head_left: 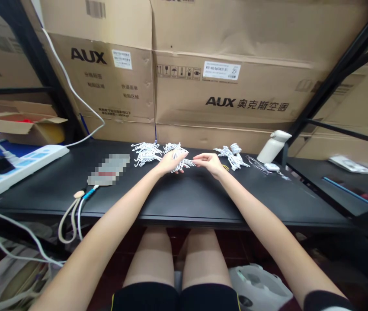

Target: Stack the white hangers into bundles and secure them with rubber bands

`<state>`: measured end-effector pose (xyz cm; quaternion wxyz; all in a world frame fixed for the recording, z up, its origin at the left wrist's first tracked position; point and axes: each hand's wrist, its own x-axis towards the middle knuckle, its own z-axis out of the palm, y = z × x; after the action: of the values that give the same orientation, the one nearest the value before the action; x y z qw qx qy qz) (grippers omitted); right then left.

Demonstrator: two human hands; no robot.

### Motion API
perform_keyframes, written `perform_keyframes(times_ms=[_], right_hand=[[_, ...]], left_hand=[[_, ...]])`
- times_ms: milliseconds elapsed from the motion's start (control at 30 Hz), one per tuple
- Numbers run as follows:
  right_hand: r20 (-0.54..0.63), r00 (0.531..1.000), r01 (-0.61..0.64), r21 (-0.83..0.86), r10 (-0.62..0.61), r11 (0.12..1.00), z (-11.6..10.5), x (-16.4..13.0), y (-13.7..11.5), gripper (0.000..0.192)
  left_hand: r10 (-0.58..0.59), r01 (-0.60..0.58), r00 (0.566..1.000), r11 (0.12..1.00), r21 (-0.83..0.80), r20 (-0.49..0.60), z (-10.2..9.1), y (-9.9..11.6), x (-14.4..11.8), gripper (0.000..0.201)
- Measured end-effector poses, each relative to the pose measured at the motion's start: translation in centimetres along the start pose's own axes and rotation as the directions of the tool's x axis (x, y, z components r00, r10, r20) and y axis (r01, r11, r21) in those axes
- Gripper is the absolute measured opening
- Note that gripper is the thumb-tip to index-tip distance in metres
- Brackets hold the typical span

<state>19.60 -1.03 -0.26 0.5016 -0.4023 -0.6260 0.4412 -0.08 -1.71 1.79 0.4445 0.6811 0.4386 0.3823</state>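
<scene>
A bundle of thin white wire hooks [187, 163] is in my left hand [171, 162], with the fingers wrapped round it and straight ends sticking out to the right. My right hand [210, 162] has its thumb and fingertips pinched together at those ends. Left of my left hand lies a pile of similar white hooks [146, 154], their curved tips pointing left. More hooks show just behind my left hand, partly hidden by it. To the right of my right hand are gathered white hook bundles [232, 156], with yellow rubber bands [225, 167] close by.
On the black table [190, 198] are a blurred-out phone-like object [109, 169] with a cable, glasses [257, 164], a small white case [271, 167] and a white bottle [273, 146]. A power strip [24, 166] sits left. Large cardboard boxes [222, 95] stand behind.
</scene>
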Motion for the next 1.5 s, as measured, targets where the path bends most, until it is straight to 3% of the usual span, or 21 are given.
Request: perform_keyframes(times_ms=[233,467,600,700,800,933,1133,1500], right_hand=[[-0.065,0.998,0.028,0.015,-0.027,1.0,0.5,-0.1,0.2,0.034],[0.014,0.999,-0.033,0.064,0.032,0.997,0.6,-0.2,-0.3,0.036],[0.165,0.98,-0.114,0.024,0.108,0.993,0.9,-0.7,-0.8,0.035],[0.332,0.918,-0.22,-0.024,0.215,0.975,1.3,-1.2,-1.1,0.043],[0.394,0.879,-0.269,-0.051,0.267,0.962,1.6,-1.5,-1.2,0.047],[0.413,0.879,-0.227,-0.079,0.239,0.971,2.0,-1.6,-1.2,0.052],[0.512,0.833,-0.157,-0.143,0.209,0.977,2.1,-1.6,-0.6,0.057],[0.516,0.834,-0.136,-0.149,0.194,0.98,2.3,-1.6,-0.5,0.049]], left_hand=[[-0.063,0.061,0.997,0.997,-0.049,-0.05,0.6,0.1,-0.1,0.048],[-0.081,0.081,0.997,0.994,-0.073,0.012,0.3,-0.1,0.2,0.028],[-0.031,0.035,0.998,0.996,-0.086,0.056,0.4,-0.1,0.1,0.025],[-0.016,0.022,0.997,0.997,-0.079,0.073,0.5,-0.2,0.1,0.025],[-0.003,0.008,0.997,0.998,-0.065,0.082,0.4,-0.3,0.1,0.027],[0.017,-0.013,0.995,0.999,-0.048,0.094,0.4,-0.3,0.1,0.029],[0.062,-0.063,0.983,0.998,0.001,0.173,0.6,-0.6,0.0,0.032],[0.067,-0.077,0.966,0.996,0.032,0.25,0.6,-0.2,-0.2,0.034]])
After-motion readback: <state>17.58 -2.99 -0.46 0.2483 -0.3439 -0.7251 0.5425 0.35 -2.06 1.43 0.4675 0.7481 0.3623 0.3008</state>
